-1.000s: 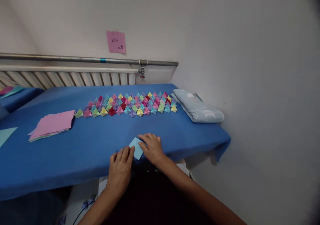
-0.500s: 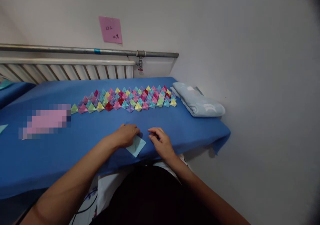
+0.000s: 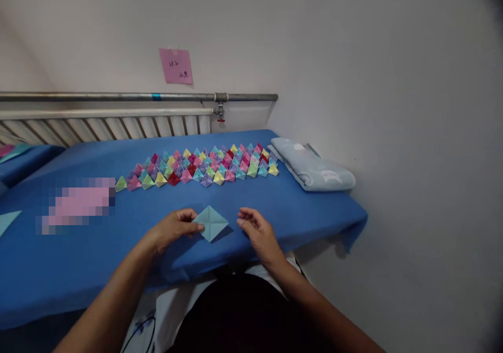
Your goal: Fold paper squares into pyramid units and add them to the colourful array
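Note:
A light blue square of paper with crossing creases is turned like a diamond above the blue cloth. Its left corner is pinched between the thumb and fingers of my left hand. To the right of the paper, apart from it, my right hand has its fingers curved with a gap between thumb and fingertips, and nothing shows in it. Beyond both hands, rows of small folded paper pieces in many colours stand on the cloth.
A folded light blue blanket lies at the right end, near the wall. A pixelated pink patch and a light blue paper are at the left. Behind the cloth run a radiator and a metal pipe.
My left hand has shifted left and now holds the light blue paper up by its left corner; before, it was over the paper's top. The view has tilted up slightly.

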The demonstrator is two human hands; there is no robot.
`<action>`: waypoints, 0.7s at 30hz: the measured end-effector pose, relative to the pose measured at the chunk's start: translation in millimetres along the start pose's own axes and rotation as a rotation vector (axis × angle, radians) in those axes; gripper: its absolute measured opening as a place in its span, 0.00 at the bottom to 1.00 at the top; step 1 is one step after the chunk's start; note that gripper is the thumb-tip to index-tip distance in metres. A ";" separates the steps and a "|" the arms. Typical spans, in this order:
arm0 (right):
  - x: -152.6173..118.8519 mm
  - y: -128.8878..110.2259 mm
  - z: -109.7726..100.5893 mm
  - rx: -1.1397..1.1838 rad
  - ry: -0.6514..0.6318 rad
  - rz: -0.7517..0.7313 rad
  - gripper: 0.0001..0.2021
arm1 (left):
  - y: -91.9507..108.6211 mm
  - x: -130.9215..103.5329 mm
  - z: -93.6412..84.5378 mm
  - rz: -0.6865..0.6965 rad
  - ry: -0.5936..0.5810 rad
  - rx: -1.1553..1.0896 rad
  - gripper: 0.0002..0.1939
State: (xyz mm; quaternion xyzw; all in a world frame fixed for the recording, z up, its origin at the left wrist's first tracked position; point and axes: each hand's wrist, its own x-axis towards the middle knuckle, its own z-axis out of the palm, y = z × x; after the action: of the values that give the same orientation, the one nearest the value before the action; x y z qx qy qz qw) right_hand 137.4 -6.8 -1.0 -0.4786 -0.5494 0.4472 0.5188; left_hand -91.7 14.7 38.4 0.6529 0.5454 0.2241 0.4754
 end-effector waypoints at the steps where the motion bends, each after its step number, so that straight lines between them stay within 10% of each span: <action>1: -1.8 -4.2 3.3 0.077 -0.023 0.076 0.17 | -3.6 -5.4 6.7 0.004 0.057 -0.147 0.15; 3: -5.4 -12.6 12.9 0.200 -0.105 0.191 0.21 | -8.6 -12.0 24.4 -0.023 0.218 -0.662 0.16; 11: -7.1 -20.1 32.2 0.096 -0.129 0.027 0.07 | -3.9 -15.2 71.6 -0.020 0.298 -0.897 0.19; 21: -3.7 -15.1 0.8 -0.845 -0.102 -0.680 0.11 | 6.1 -11.9 34.4 0.711 0.479 0.547 0.10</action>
State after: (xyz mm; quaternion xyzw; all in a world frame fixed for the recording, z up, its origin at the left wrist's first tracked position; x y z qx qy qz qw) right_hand 135.7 -12.6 13.4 -0.4184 -0.8295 0.0170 0.3696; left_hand -64.3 -9.0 31.0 0.8291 0.4218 0.3645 0.0430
